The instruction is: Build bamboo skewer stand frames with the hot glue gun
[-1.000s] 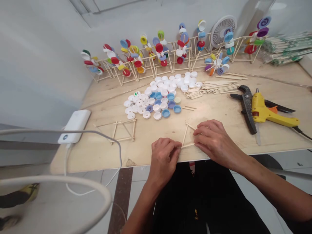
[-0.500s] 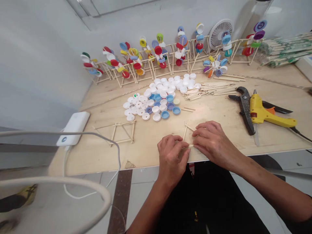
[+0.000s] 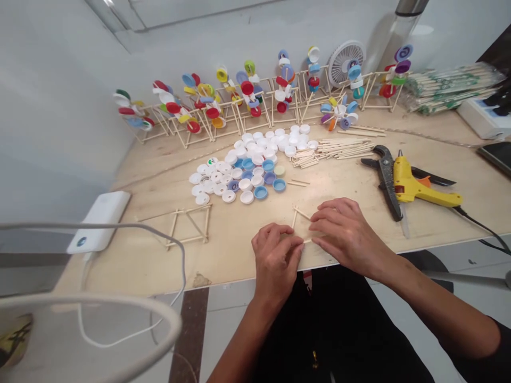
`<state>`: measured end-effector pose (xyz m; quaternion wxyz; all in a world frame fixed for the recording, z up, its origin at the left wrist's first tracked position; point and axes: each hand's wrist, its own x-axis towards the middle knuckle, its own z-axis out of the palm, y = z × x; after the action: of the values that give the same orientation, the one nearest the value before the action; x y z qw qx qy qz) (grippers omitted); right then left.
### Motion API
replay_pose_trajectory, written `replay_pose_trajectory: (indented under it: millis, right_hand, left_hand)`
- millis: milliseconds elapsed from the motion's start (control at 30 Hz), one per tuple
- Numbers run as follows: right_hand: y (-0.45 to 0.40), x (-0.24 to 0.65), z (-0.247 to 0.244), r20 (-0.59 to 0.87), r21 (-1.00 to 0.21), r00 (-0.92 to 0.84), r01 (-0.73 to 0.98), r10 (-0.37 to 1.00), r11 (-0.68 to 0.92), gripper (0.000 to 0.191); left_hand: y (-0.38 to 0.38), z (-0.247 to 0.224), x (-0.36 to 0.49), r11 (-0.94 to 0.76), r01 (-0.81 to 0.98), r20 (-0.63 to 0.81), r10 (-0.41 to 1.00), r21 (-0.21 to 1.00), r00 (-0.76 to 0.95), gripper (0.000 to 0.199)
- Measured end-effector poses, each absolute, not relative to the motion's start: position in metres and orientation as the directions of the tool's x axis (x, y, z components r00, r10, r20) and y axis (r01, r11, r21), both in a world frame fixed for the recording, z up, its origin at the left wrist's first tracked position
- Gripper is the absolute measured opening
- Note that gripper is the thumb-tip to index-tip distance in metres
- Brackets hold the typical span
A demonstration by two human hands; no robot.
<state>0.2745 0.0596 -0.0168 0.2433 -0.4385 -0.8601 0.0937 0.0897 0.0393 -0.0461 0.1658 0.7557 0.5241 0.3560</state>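
Note:
Near the table's front edge, a small triangle of wooden sticks (image 3: 302,213) lies between my hands. My left hand (image 3: 276,258) pinches its lower left corner with thumb and fingers. On the right side, my right hand (image 3: 346,232) has its fingers closed on the triangle's lower right part, and hides that corner. A stick frame (image 3: 187,242) lies flat to the left. Behind my hands are white and blue bottle caps (image 3: 260,192), a pile of loose sticks (image 3: 343,148) and two short sticks (image 3: 298,183).
A yellow glue gun (image 3: 427,192) and black cutters (image 3: 388,183) lie at the right. Stick stands with coloured cap wheels (image 3: 211,113) line the back, beside a small fan (image 3: 346,64). A white power bank (image 3: 99,221) and its cable are at the left.
The view has shifted a little to the right, so things on the table appear further left. My hands keep their hold on the stick triangle, slightly further apart.

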Motion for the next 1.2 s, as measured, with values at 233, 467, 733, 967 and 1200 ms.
replay_pose_trajectory:
  millis: [233, 467, 733, 967, 1200]
  right_hand:
    - [0.045, 0.312, -0.019, 0.365, -0.359, -0.345, 0.805, 0.865, 0.472, 0.010]
    - [0.031, 0.311, -0.028, 0.313, -0.407, -0.304, 0.813, 0.900, 0.416, 0.011]
    - [0.030, 0.309, -0.031, 0.320, -0.412, -0.297, 0.812, 0.900, 0.414, 0.011]
    - [0.030, 0.304, -0.032, 0.319, -0.406, -0.308, 0.810, 0.897, 0.423, 0.011]
    - [0.031, 0.303, -0.034, 0.322, -0.408, -0.307, 0.809, 0.896, 0.424, 0.011]
  left_hand:
    - [0.040, -0.046, 0.089, -0.401, 0.676, 0.366, 0.908, 0.618, 0.204, 0.012]
    - [0.041, -0.044, 0.090, -0.399, 0.681, 0.364, 0.909, 0.614, 0.203, 0.012]
    - [0.041, -0.043, 0.092, -0.393, 0.696, 0.370, 0.908, 0.600, 0.194, 0.011]
    - [0.041, -0.044, 0.091, -0.404, 0.695, 0.381, 0.903, 0.595, 0.199, 0.012]
    - [0.041, -0.044, 0.091, -0.408, 0.695, 0.379, 0.902, 0.592, 0.207, 0.011]
